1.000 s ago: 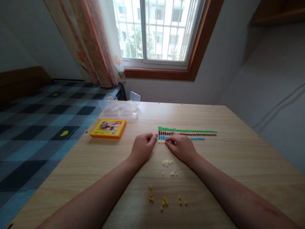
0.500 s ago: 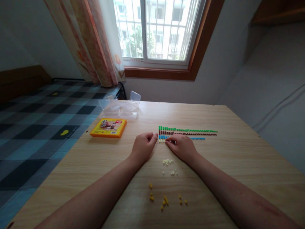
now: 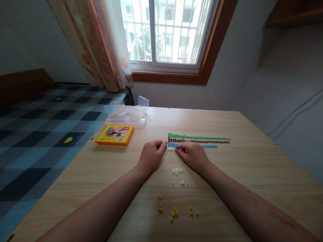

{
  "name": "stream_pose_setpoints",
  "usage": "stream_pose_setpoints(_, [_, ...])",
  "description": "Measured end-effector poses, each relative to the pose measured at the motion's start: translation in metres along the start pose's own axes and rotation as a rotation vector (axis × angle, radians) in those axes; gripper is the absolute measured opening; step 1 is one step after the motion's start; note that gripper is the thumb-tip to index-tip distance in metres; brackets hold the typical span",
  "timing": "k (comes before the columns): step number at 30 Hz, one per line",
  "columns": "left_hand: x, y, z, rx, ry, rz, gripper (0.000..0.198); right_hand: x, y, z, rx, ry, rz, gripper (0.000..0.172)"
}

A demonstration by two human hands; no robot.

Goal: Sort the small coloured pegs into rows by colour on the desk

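Rows of small building bricks lie side by side: green bricks (image 3: 186, 136), dark brown bricks (image 3: 174, 140), blue bricks (image 3: 209, 146) and a short row of cream bricks (image 3: 171, 149) nearest me. My right hand (image 3: 193, 154) is closed in a pinch, its fingertips at the right end of the cream row, on a small cream brick mostly hidden by them. It also covers part of the blue row. My left hand (image 3: 151, 153) rests on the table, fingers curled and thumb tip beside the rows' left ends; nothing shows in it. Loose cream bricks (image 3: 178, 171) lie closer to me.
Several yellow bricks (image 3: 175, 211) are scattered between my forearms. A yellow-orange box (image 3: 114, 135) with a printed lid lies on the left of the wooden table (image 3: 242, 168). Behind it stand clear plastic containers (image 3: 128, 116). A bed (image 3: 50, 134) adjoins the table's left edge.
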State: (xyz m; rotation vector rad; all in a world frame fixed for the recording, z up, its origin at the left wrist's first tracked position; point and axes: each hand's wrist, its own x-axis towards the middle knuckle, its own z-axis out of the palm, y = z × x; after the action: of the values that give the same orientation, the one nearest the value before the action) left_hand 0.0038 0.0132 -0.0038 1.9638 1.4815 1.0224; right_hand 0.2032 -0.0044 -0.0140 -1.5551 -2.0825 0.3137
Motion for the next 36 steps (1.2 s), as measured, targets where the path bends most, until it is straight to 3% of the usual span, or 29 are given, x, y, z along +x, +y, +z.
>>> stream_pose_setpoints(7, [0.000, -0.002, 0.001, 0.002, -0.035, 0.010, 0.045, -0.003, 0.005, -0.002, 0.152, 0.024, -0.037, 0.014])
stream_pose_setpoints(10, [0.001, -0.002, -0.004, 0.026, -0.186, 0.054, 0.045, -0.006, 0.014, -0.008, 0.297, -0.059, -0.109, 0.012])
stream_pose_setpoints(14, [0.004, 0.002, -0.017, 0.070, -0.456, 0.134, 0.041, -0.011, 0.022, -0.022, 0.449, -0.293, -0.143, 0.009])
stream_pose_setpoints(17, [0.004, 0.006, -0.027, 0.147, -0.574, 0.197, 0.039, -0.013, 0.023, -0.032, 0.481, -0.435, -0.184, 0.007])
stream_pose_setpoints(19, [0.003, 0.009, -0.030, 0.230, -0.624, 0.265, 0.038, -0.013, 0.022, -0.035, 0.466, -0.462, -0.230, 0.006])
stream_pose_setpoints(25, [-0.004, 0.013, -0.031, 0.393, -0.677, 0.483, 0.038, -0.013, 0.017, -0.035, 0.346, -0.421, -0.330, 0.002])
stream_pose_setpoints(31, [-0.005, 0.009, -0.028, 0.448, -0.679, 0.522, 0.039, -0.014, 0.020, -0.031, 0.368, -0.405, -0.329, 0.018])
stream_pose_setpoints(36, [-0.004, 0.008, -0.029, 0.400, -0.677, 0.498, 0.034, -0.014, 0.021, -0.028, 0.319, -0.207, -0.269, 0.023])
